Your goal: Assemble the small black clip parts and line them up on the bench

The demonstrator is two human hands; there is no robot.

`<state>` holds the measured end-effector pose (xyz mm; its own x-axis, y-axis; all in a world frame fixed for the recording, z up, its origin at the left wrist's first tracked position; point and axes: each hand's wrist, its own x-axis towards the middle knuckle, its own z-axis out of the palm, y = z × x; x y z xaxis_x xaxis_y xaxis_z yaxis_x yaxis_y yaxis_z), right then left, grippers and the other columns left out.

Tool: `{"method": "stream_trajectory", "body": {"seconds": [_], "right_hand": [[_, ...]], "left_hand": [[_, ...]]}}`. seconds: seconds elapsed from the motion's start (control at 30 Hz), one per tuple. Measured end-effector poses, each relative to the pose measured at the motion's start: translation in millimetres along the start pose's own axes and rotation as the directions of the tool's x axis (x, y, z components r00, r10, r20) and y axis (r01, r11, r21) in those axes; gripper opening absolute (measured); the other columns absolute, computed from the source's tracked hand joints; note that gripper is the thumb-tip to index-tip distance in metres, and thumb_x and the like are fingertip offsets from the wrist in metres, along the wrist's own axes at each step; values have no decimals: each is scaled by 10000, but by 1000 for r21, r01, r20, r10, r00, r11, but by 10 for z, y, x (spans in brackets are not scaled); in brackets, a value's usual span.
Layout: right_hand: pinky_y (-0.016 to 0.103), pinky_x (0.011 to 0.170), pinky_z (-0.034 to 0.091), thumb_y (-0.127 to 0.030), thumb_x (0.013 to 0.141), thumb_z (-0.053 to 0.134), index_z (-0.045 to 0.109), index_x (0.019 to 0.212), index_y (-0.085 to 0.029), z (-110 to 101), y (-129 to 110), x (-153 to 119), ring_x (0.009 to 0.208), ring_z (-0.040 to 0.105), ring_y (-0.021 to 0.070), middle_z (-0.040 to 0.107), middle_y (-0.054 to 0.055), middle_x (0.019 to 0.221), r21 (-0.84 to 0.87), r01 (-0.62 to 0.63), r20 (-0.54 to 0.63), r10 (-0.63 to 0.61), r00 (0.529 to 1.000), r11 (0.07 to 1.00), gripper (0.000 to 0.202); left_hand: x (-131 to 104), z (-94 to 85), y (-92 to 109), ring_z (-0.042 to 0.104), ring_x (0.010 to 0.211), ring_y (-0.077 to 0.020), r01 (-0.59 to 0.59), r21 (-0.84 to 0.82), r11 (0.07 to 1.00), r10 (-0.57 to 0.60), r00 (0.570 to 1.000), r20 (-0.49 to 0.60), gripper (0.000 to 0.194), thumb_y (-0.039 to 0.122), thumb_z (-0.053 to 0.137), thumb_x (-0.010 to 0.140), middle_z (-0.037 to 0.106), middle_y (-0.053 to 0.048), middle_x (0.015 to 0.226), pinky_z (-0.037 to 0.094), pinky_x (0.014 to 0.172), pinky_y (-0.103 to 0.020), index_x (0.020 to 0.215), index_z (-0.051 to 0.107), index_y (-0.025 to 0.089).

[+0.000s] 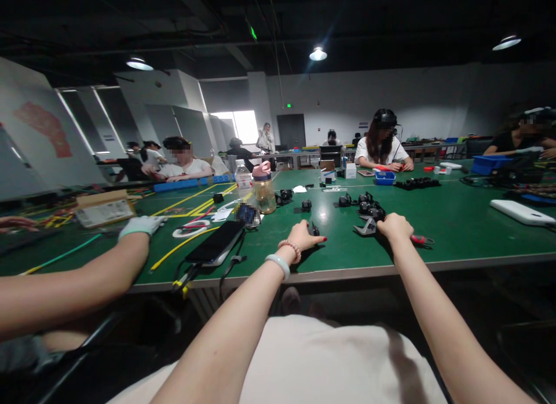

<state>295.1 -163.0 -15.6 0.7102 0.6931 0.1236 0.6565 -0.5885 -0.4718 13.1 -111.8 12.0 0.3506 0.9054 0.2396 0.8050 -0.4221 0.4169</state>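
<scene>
- Two hands out over the table (467,236): L hand (299,237) at a small black part (314,229), R hand (396,227) on a wrench (367,228).
- Step, my read: part prob. being steadied or picked w/ L while R has the tool ready.
- Next move calls for a sure hold on the part & wrench head kept off the black cluster (371,208) just on its far side.
- Wrench pos.: near half of table, right of part. Head points left, red-marked handle end right; long axis approx. left-right, right end a bit nearer.
- Part pos.: near half too, at L fingertips; mostly hidden, can't tell its axis.
- R fingers: wrapped round wrench handle.
- L fingers: bent about part, thumb pointing right; can't tell if pinched tight.
- Bottle (264,196) stands far left of part.
</scene>
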Motion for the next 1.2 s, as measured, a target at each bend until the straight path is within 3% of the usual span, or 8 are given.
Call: {"method": "stream_trajectory", "body": {"seconds": [0.1, 0.27, 0.33, 0.6, 0.9, 1.2], "right_hand": [[401, 617, 438, -351, 614, 529, 629, 778, -166, -26, 18, -14, 818, 562, 305, 592, 164, 838, 10, -32, -12, 32, 999, 999, 267], [397, 629, 436, -307, 599, 547, 633, 773, -171, -26, 13, -33, 830, 559, 297, 593, 162, 837, -7, -12, -26, 12, 1000, 1000, 237], [390, 625, 434, -293, 604, 539, 632, 786, -173, -14, 13, -33, 825, 560, 291, 595, 161, 841, -1, -17, -26, 17, 1000, 1000, 237], [423, 728, 347, -312, 682, 455, 624, 817, -155, 28, 38, 16, 858, 542, 282, 601, 149, 829, -51, -32, -57, 29, 998, 998, 268], [545, 814, 166, -452, 745, 350, 623, 809, -148, 2, 21, -12, 879, 521, 304, 599, 161, 823, -55, -81, -67, 77, 995, 995, 414], [528, 780, 231, -325, 704, 413, 633, 697, -147, 1, 95, 2, 868, 494, 304, 604, 148, 761, -45, -141, -161, 132, 978, 989, 284]], "left_hand": [[-5, 21, 40, 551, 848, -216, -35, -6, 999, 35, 999, 35, 634, 565, 621, 465, 584, -98, 926, 420, 695, -263, 923, 511, 142], [-20, 87, 107, 564, 755, -170, -98, 23, 995, 96, 993, 69, 400, 292, 631, 528, 605, -58, 842, 421, 636, -227, 891, 532, 153], [-27, 107, 117, 565, 732, -159, -113, 15, 993, 112, 992, 64, 325, 254, 591, 563, 609, -52, 819, 418, 623, -220, 870, 544, 156], [-40, 100, 143, 559, 716, -153, -222, 5, 975, 221, 973, 69, 266, 265, 556, 588, 614, -41, 795, 413, 615, -215, 835, 568, 167], [-38, 110, 155, 555, 716, -151, -217, 26, 976, 215, 975, 55, 288, 255, 557, 585, 611, -46, 802, 410, 627, -214, 857, 578, 162], [-96, 55, 227, 557, 749, -164, -144, -29, 989, 146, 986, 78, 287, 256, 565, 585, 611, -49, 823, 416, 652, -220, 854, 579, 156]]}}
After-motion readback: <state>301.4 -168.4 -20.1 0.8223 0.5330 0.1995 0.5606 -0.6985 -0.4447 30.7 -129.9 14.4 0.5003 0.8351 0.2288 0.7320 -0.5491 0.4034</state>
